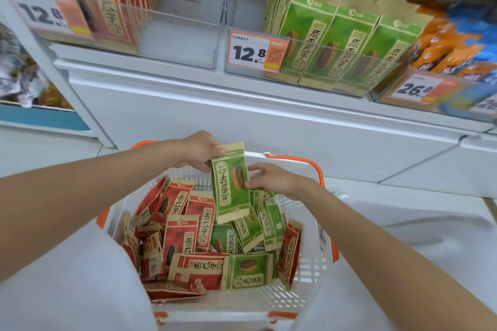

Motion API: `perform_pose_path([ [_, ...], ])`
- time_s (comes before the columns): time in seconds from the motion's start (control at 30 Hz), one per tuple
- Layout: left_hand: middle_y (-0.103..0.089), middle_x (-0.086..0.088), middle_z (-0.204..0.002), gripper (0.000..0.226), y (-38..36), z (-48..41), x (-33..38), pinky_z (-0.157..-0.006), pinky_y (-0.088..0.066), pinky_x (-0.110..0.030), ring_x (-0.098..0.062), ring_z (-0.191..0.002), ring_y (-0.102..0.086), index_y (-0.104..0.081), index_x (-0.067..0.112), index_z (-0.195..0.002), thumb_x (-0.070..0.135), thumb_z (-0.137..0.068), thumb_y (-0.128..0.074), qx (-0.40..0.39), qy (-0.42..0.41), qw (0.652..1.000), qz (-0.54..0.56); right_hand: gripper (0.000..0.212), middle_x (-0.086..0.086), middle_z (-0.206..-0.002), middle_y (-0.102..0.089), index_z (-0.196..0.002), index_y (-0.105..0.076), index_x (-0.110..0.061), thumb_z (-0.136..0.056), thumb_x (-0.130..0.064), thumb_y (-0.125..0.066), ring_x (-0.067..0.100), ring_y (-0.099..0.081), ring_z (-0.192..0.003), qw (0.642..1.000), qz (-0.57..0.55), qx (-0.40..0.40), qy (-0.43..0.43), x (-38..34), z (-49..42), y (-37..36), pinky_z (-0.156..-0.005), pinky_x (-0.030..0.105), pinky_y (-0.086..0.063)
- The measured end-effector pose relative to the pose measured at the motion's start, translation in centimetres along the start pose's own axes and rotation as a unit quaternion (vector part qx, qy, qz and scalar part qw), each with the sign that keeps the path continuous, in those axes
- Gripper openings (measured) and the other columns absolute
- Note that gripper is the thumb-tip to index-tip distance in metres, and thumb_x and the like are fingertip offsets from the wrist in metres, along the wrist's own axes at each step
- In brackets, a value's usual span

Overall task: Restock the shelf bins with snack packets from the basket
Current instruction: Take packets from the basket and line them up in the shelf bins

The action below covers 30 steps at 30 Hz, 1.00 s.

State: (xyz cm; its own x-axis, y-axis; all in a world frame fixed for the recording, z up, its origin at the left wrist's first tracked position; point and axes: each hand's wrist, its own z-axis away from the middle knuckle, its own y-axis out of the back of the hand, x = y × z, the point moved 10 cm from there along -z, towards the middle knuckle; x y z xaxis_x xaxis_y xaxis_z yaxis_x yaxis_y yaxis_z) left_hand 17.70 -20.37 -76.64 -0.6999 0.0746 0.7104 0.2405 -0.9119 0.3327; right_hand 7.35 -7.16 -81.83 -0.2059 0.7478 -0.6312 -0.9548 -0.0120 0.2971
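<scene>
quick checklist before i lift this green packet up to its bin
1. Left hand grip: pinches the green packet's top corner, ok.
2. Right hand grip: pinches its right edge, ok.
3. Packet free of the basket pile: lower end overlaps packets below, cannot tell.
4. Matching green bin located: upper right, ok.
5. Room in that bin: front looks full, back hidden, cannot tell.
6. Print upright like shelf stock: upside down, not ok.

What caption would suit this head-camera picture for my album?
Left hand and right hand hold a green packet above the white basket, below the green-packet shelf bin.
</scene>
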Motion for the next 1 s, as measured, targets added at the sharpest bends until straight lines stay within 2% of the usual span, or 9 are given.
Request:
perform_pose_path([
  [0.13, -0.071, -0.013, -0.095, 0.016, 0.6, -0.2, -0.5, -0.074, -0.057, -0.030, -0.023, -0.087, -0.069, -0.057, 0.007, -0.113, 0.010, -0.102, -0.044, 0.025, 0.030, 0.990, 0.134, 0.049, 0.005, -0.113, -0.071, -0.131, -0.048, -0.014, -0.087, -0.020, -0.070, 0.023, -0.069, -0.103, 0.993, -0.112, -0.020, -0.022, 1.0, 0.0, -0.2, -0.099, 0.045, -0.049],
  [0.23, -0.069, -0.016, -0.099, 0.013, 0.6, -0.2, -1.2, -0.079, -0.057, -0.036, -0.026, -0.088, -0.068, -0.050, 0.010, -0.110, 0.003, -0.101, -0.044, 0.040, 0.051, 0.987, 0.148, 0.049, 0.010, -0.109, -0.069, -0.125, -0.049, -0.010, -0.083, -0.006, -0.074, 0.021, -0.071, -0.087, 0.973, -0.226, 0.037, -0.017, 0.9, 0.6, 1.7, -0.075, 0.035, -0.057],
  [0.3, -0.065, -0.015, -0.108, 0.025, 1.2, -0.5, -1.5, -0.084, -0.055, -0.040, -0.025, -0.093, -0.064, -0.047, 0.012, -0.116, 0.000, -0.095, -0.053, 0.051, 0.043, 0.995, 0.068, 0.044, 0.011, -0.102, -0.069, -0.116, -0.055, -0.009, -0.078, -0.003, -0.077, 0.022, -0.070, -0.079, 0.969, -0.234, 0.077, 0.007, 0.1, 1.0, 3.5, -0.069, 0.033, -0.058],
  [0.43, -0.042, -0.012, -0.144, 0.100, 1.3, -0.4, 1.2, -0.102, -0.043, -0.042, -0.030, -0.128, -0.046, -0.018, 0.026, -0.153, 0.019, -0.076, -0.082, 0.049, -0.089, 0.966, -0.238, 0.028, 0.007, -0.087, -0.072, -0.096, -0.069, -0.005, -0.072, -0.007, -0.083, 0.017, -0.069, -0.076, 0.988, -0.078, 0.108, 0.083, -4.3, 2.5, 5.5, -0.066, 0.024, -0.054],
  [0.53, -0.056, -0.007, -0.133, 0.059, -1.0, 0.1, 2.1, -0.107, -0.039, -0.035, -0.022, -0.126, -0.051, -0.051, 0.021, -0.136, 0.021, -0.083, -0.076, -0.033, -0.119, 0.984, -0.132, 0.023, 0.008, -0.081, -0.074, -0.094, -0.072, -0.001, -0.075, -0.011, -0.082, 0.017, -0.070, -0.070, 0.980, -0.079, 0.121, 0.139, -7.5, 3.8, 6.0, -0.060, 0.024, -0.054],
  [0.63, -0.070, -0.005, -0.111, 0.020, -1.5, 0.5, 2.6, -0.094, -0.052, -0.033, -0.017, -0.102, -0.065, -0.067, 0.018, -0.108, 0.015, -0.089, -0.069, -0.051, -0.110, 0.993, -0.001, 0.023, 0.014, -0.086, -0.074, -0.092, -0.073, -0.003, -0.083, -0.023, -0.075, 0.022, -0.068, -0.077, 0.966, -0.098, 0.159, 0.179, -9.3, 4.7, 7.3, -0.078, 0.038, -0.053],
  [0.73, -0.070, -0.006, -0.109, 0.019, -0.2, 0.4, 3.1, -0.078, -0.055, -0.023, -0.014, -0.094, -0.066, -0.067, 0.014, -0.109, 0.012, -0.090, -0.067, -0.014, -0.116, 0.992, 0.043, 0.019, 0.013, -0.094, -0.075, -0.098, -0.071, -0.003, -0.088, -0.019, -0.070, 0.023, -0.069, -0.085, 0.971, -0.065, 0.134, 0.185, -10.4, 5.5, 7.7, -0.087, 0.039, -0.053],
  [0.9, -0.071, -0.007, -0.103, 0.022, 2.5, 1.2, 5.4, -0.088, -0.054, -0.033, -0.020, -0.103, -0.064, -0.071, 0.007, -0.107, 0.007, -0.086, -0.071, 0.055, -0.172, 0.983, 0.026, 0.013, 0.013, -0.091, -0.074, -0.090, -0.070, -0.002, -0.079, -0.004, -0.077, 0.022, -0.065, -0.079, 0.969, 0.104, 0.131, 0.182, -12.7, 7.2, 8.3, -0.077, 0.041, -0.055],
  [1.0, -0.073, -0.007, -0.104, 0.023, 3.6, 2.4, 8.1, -0.089, -0.055, -0.033, -0.020, -0.101, -0.067, -0.071, 0.007, -0.107, 0.004, -0.085, -0.071, 0.077, -0.223, 0.971, 0.031, 0.010, -0.004, -0.080, -0.074, -0.080, -0.070, -0.015, -0.080, -0.009, -0.078, 0.011, -0.065, -0.072, 0.952, 0.147, 0.166, 0.210, -15.3, 9.2, 9.6, -0.069, 0.033, -0.052],
])
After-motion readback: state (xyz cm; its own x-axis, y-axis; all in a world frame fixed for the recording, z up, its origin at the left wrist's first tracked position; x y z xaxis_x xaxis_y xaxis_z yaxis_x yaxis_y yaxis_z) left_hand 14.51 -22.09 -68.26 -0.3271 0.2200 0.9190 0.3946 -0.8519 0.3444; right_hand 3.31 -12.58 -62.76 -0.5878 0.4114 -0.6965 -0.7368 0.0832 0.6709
